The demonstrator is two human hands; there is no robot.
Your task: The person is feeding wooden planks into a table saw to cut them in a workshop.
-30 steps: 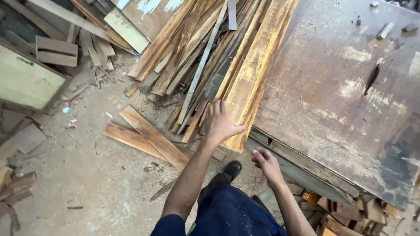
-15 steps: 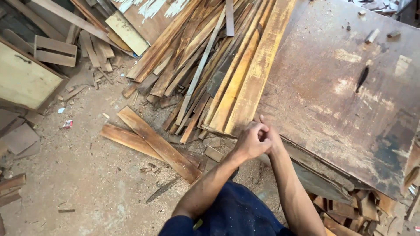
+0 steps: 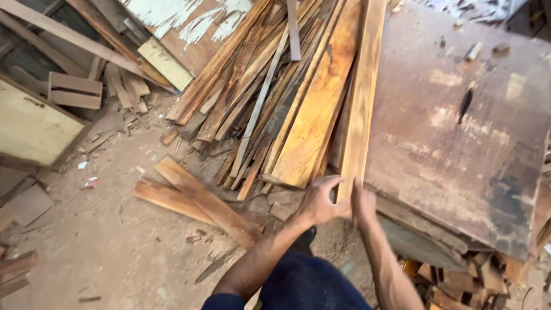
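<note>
Both hands — left hand (image 3: pixel 319 202), right hand (image 3: pixel 363 205) — fingers now clasping the narrow plank (image 3: pixel 359 115), lifted

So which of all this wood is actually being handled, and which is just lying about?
In hand:
- long narrow plank, its near end gripped
- left hand
- right hand

Lying about:
- stack of planks
- wide orange board
- two crossed planks on the floor
- big worn sheet
- pale panel
- offcuts
</note>
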